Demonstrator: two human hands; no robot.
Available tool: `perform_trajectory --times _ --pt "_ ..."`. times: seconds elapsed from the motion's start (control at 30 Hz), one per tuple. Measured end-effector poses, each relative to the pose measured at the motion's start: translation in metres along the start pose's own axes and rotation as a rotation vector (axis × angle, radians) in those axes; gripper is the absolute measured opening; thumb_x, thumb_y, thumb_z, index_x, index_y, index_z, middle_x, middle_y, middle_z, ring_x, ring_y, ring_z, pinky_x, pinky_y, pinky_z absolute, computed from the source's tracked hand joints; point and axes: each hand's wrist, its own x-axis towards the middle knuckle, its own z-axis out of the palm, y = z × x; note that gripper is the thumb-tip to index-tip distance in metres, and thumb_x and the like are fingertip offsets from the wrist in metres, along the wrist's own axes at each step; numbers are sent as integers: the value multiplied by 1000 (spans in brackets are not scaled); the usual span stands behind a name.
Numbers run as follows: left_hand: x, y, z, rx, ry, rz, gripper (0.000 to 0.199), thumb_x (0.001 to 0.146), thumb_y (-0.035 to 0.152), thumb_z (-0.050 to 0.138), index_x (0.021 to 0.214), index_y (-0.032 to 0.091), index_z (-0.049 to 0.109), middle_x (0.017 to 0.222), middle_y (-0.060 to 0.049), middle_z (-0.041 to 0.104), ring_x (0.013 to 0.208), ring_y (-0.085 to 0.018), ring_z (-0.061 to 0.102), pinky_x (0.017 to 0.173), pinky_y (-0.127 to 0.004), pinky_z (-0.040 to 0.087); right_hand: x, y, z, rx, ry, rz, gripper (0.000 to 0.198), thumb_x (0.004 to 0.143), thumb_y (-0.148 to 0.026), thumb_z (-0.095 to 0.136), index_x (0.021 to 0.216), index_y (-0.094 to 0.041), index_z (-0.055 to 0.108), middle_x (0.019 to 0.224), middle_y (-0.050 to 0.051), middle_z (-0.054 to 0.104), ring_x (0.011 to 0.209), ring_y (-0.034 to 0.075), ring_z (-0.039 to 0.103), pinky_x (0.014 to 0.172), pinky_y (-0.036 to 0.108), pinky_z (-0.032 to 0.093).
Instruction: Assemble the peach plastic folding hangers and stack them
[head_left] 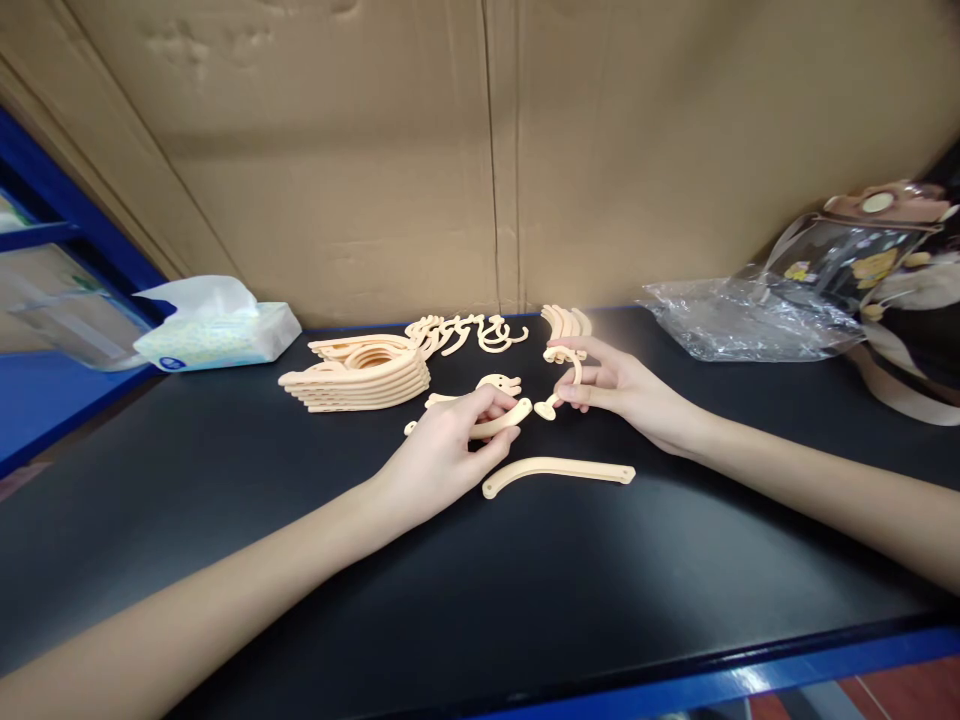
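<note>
My left hand (439, 445) is closed on a cream plastic hanger arm (517, 411), whose holed end points toward my right hand. In my right hand (626, 385) a curved cream hanger hook (577, 372) is pinched between thumb and fingers, its flat round base hanging just apart from the arm's end. Closer to me, a loose curved hanger arm (559, 468) lies on the table. Behind my left hand a rounded cream piece with small dark holes (499, 382) rests, partly hidden by the fingers.
Stacked hanger arms (356, 380) sit left of centre, with several loose hooks (495, 335) behind them. More curved cream pieces (566, 322) lie near the cardboard wall (337, 170). A tissue box (217, 335) stands left; a clear plastic bag (750, 320) and a bottle (847, 260) are right.
</note>
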Motion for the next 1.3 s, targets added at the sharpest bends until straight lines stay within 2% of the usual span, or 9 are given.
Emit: perform_trajectory --times 0.4,0.63,0.77,0.97,1.3 --pt "1 -4 0 -101 -44 21 7 90 21 54 96 17 55 89 2 65 81 -10 65 75 -20 48 1 2 -3 28 -7 7 50 77 -27 66 123 -24 46 75 -2 67 72 13 58 69 28 43" --pt "1 -3 0 -176 -73 46 5 89 16 56 93 18 56 89 2 65 83 -10 66 76 -17 50 1 3 -3 28 -75 5 53 79 -29 66 126 -23 43 74 -2 66 75 14 61 73 30 44" --pt "1 -4 0 -115 -73 89 8 88 14 56 94 18 58 90 2 65 82 -10 65 74 -18 50 0 1 -3 8 -106 36 55 79 -29 66 128 -23 42 73 -3 66 75 14 62 73 30 44" --pt "-1 -10 0 94 -51 177 5 90 19 55 94 19 58 88 1 66 79 -13 61 72 -24 46 -1 -4 -3 -65 -112 43 56 77 -29 66 127 -21 42 73 -2 66 74 15 63 75 32 46" --pt "-3 -6 2 220 -54 222 11 94 22 46 97 18 56 89 -2 64 78 -15 57 71 -28 42 1 -3 -2 -136 -84 4 57 76 -27 66 127 -18 44 72 -2 65 72 16 65 78 38 52"
